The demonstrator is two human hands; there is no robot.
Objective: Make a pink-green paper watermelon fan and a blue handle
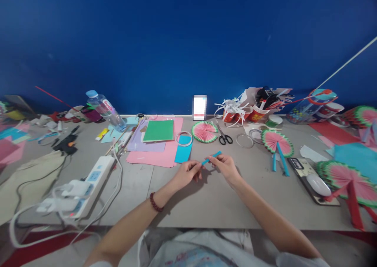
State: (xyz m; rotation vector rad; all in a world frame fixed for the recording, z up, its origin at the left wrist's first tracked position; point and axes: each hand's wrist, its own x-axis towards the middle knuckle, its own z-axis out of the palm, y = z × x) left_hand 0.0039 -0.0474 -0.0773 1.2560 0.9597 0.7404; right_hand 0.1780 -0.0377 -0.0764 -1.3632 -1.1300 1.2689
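A narrow blue paper strip (pixel 217 154) is held slantwise above the front middle of the table. My left hand (pixel 190 172) pinches its lower left end, with the fingers closed. Nearer its upper right end, the thumb and fingers of my right hand (pixel 226 165) grip the same strip. Whether the strip is folded or rolled I cannot make out. Just beyond my hands lie a blue paper sheet (pixel 183 152), a round pink pleated paper fan (pixel 204 132) with a green rim, and black-handled scissors (pixel 225 139).
A white power strip (pixel 98 174) with cables and a glue gun (pixel 67 142) are at left. Green paper (pixel 159 130) lies on pink sheets (pixel 138 160). A finished-looking fan (pixel 277 143) with blue sticks, a phone (pixel 297 168) and a white mouse (pixel 318 185) sit at right.
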